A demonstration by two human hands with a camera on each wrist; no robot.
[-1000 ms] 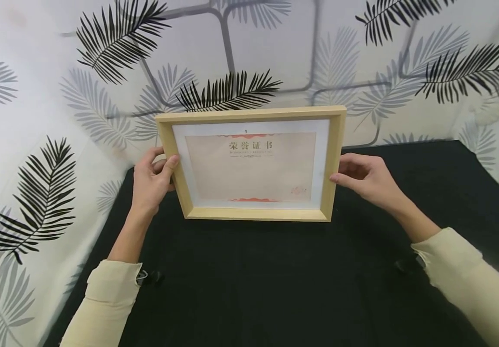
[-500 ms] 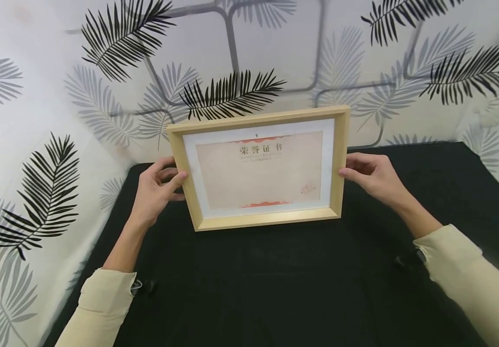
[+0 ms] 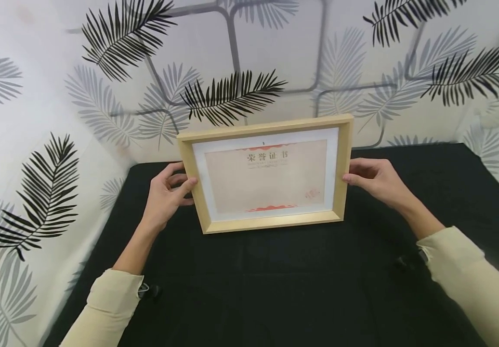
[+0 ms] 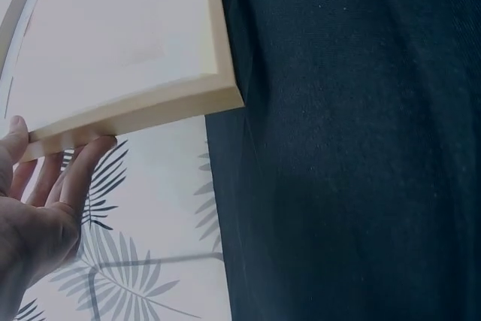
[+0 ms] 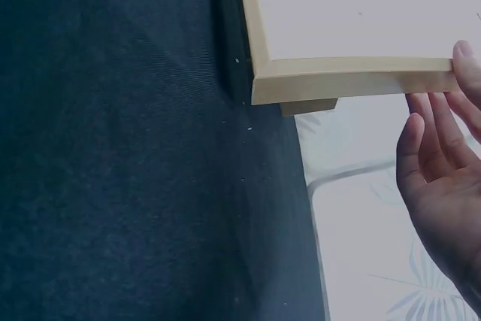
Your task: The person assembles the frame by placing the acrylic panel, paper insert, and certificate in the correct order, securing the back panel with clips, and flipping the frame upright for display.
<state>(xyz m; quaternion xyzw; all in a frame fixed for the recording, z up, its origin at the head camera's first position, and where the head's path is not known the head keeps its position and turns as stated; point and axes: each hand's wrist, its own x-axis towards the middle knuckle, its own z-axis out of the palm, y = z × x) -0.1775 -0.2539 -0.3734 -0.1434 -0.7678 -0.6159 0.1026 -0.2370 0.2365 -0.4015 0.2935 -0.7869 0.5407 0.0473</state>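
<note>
A light wooden picture frame [image 3: 271, 220] with a white mat stands nearly upright in the head view, its left side a little lower than its right. Inside it sits a beige certificate [image 3: 267, 185] with red trim and gold lettering. My left hand [image 3: 164, 195] grips the left side, thumb on the front and fingers behind. On the opposite side, my right hand [image 3: 377, 180] pinches the edge with its thumb in front. The right wrist view shows a small tan piece [image 5: 308, 107] jutting out behind the frame's lower corner.
A black cloth [image 3: 293, 289] covers the table under the frame. Behind it rises a pale wall covering [image 3: 275, 48] printed with black and grey leaves. Both forearms wear cream sleeves [image 3: 112, 296], with a small dark device at each wrist.
The frame has shifted right and slightly down, and its left side has dropped so it tilts. Both hands moved along with it, keeping their hold.
</note>
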